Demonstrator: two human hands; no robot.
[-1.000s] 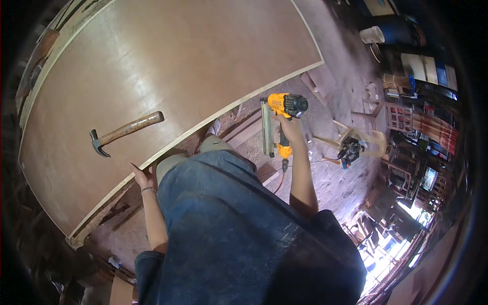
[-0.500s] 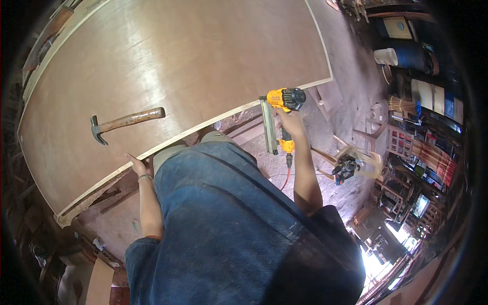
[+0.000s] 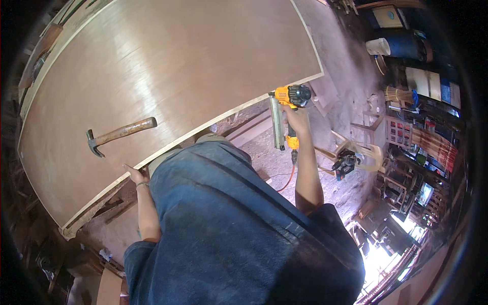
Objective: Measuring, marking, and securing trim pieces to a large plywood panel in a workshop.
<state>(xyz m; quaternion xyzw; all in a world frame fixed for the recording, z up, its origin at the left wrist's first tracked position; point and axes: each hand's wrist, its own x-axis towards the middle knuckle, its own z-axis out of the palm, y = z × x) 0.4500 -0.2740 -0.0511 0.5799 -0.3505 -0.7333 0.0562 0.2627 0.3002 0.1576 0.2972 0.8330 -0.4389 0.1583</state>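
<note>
A large brown plywood panel (image 3: 203, 66) with a pale wooden edge strip fills the upper left. My left hand (image 3: 137, 175) grips its near edge, a finger resting on the top face. In my right hand (image 3: 297, 121) is a yellow and black nail gun (image 3: 291, 95), held by its handle. The gun's nose is at the panel's near edge, left of the right corner; whether it touches cannot be made out. Its long magazine hangs below the edge, and a red air hose (image 3: 291, 179) runs from the handle's base. A claw hammer (image 3: 122, 133) with a wooden handle lies on the panel.
Right of me, a translucent plastic container (image 3: 370, 156) stands on the floor with a black tool (image 3: 346, 161) by it. Beyond are a wooden frame (image 3: 370, 122), a white bucket (image 3: 378, 47), a blue drum (image 3: 406, 48) and stacked wood. Under the panel's edge, wooden framing shows.
My right hand has moved the nail gun rightward along the near edge, closer to the panel's right corner. My left hand stays on the edge. The whole view has shifted slightly.
</note>
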